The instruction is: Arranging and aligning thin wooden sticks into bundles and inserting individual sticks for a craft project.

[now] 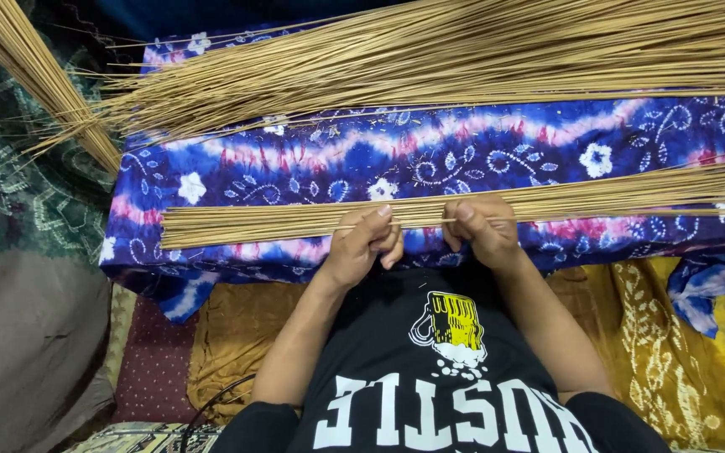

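A flat bundle of thin tan sticks (262, 222) lies across a blue, pink and white patterned cloth (463, 155) in front of me. My left hand (362, 245) and my right hand (478, 231) are close together at the near edge of this bundle. Both pinch the same single thin stick (419, 223), which runs level between the thumbs and fingers. A much larger heap of the same sticks (430, 59) spreads across the far side of the cloth.
Another sheaf of sticks (39, 80) slants down at the far left over a dark green patterned fabric (10, 193). Yellow-brown patterned cloth (681, 352) covers the floor at the right. A grey cushion (18, 352) sits at the lower left.
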